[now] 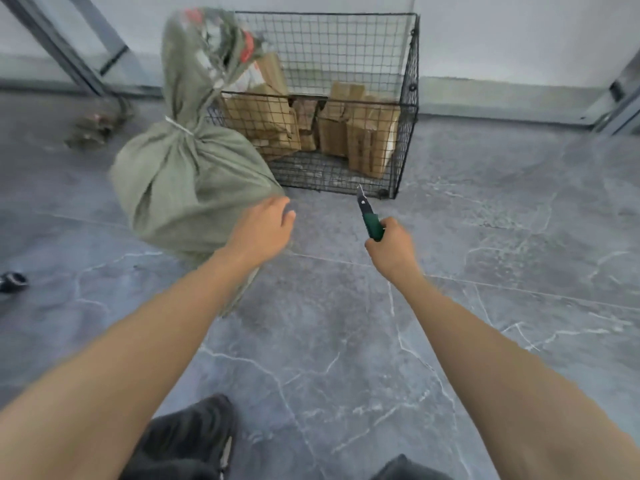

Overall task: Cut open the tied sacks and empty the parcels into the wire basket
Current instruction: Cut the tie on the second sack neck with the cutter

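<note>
Sack (pixel 187 181), tied, stands at 10 o'clock against the basket (pixel 409 98) left edge; parcels (pixel 367 143) lie inside. Left hand (pixel 266 226) fingers released at the sack's near edge; right hand (pixel 389 249) fingers grasp a knife (pixel 371 223) over open floor (pixel 346 306).

The sack (pixel 187 178) is blurred at its top, and a dark object (pixel 12 281) is cut by the left edge.
</note>
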`<action>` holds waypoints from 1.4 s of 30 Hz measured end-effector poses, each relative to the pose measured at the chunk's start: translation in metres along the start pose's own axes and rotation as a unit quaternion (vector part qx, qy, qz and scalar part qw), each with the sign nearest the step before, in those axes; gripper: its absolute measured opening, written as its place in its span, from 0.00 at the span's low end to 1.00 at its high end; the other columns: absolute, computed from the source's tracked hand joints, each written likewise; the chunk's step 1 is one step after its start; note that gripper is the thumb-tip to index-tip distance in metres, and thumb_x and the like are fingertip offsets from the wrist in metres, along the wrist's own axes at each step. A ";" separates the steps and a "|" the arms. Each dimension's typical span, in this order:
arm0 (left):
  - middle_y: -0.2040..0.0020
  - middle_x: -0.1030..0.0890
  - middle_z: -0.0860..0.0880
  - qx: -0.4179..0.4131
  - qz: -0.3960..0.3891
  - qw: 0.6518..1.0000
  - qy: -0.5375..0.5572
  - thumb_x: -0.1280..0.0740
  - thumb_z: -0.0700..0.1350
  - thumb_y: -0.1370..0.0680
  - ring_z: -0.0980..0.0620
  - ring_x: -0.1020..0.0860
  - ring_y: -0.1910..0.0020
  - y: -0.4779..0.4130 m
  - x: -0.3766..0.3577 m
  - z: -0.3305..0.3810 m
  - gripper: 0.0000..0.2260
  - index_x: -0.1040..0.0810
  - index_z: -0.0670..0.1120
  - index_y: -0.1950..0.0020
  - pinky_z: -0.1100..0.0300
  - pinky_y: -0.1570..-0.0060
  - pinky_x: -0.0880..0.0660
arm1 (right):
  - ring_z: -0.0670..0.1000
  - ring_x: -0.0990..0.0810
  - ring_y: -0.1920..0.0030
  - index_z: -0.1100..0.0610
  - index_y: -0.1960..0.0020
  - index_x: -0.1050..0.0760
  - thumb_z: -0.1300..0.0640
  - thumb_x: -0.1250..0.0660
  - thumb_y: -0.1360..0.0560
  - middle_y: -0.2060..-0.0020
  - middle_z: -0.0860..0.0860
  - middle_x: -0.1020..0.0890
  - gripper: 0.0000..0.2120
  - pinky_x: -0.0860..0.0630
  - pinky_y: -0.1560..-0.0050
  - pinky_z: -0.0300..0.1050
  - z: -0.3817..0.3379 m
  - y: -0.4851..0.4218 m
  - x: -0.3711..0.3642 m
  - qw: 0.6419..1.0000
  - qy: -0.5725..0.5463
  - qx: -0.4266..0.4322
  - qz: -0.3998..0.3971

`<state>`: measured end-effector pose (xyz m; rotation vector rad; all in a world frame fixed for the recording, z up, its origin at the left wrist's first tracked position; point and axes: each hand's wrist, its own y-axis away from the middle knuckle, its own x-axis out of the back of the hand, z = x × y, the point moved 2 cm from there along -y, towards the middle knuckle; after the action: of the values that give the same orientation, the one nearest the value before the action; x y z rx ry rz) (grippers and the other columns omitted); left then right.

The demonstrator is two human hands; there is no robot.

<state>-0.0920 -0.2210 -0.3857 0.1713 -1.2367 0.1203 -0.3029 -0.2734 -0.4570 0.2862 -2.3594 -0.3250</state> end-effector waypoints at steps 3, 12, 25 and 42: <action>0.35 0.26 0.39 0.021 0.032 0.999 -0.006 0.44 0.46 0.18 0.40 0.28 0.37 0.012 0.033 -0.020 0.17 0.29 0.40 0.32 0.51 0.39 0.33 | 0.55 0.26 0.63 0.58 0.40 0.33 0.59 0.36 0.24 0.51 0.57 0.24 0.14 0.31 0.68 0.45 -0.036 0.001 -0.002 0.999 -0.033 0.014 -0.006; 0.49 0.22 0.35 0.080 0.188 0.979 -0.017 0.40 0.43 0.23 0.35 0.23 0.50 0.027 0.114 -0.082 0.13 0.23 0.36 0.46 0.47 0.49 0.29 | 0.54 0.23 0.56 0.57 0.36 0.33 0.60 0.35 0.24 0.46 0.55 0.24 0.17 0.31 0.65 0.43 -0.138 0.011 -0.025 0.992 -0.084 0.096 -0.012; 0.43 0.22 0.43 0.101 0.119 0.983 0.100 0.32 0.51 0.26 0.40 0.25 0.42 -0.055 0.153 -0.123 0.18 0.29 0.44 0.41 0.50 0.45 0.29 | 0.48 0.24 0.61 0.51 0.46 0.34 0.62 0.35 0.25 0.56 0.46 0.26 0.12 0.31 0.67 0.40 -0.204 0.020 -0.065 0.984 -0.126 0.118 0.042; 0.48 0.19 0.45 0.065 0.064 0.978 0.186 0.32 0.56 0.27 0.43 0.22 0.47 -0.109 0.132 -0.178 0.19 0.26 0.45 0.43 0.52 0.49 0.24 | 0.53 0.23 0.58 0.55 0.41 0.33 0.61 0.35 0.25 0.51 0.50 0.25 0.15 0.32 0.67 0.41 -0.261 0.003 -0.129 0.991 -0.075 0.050 0.100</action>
<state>0.1363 -0.2935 -0.3250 0.1744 -0.8650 0.3307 -0.0303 -0.2718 -0.3543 0.0727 -2.5312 -0.1362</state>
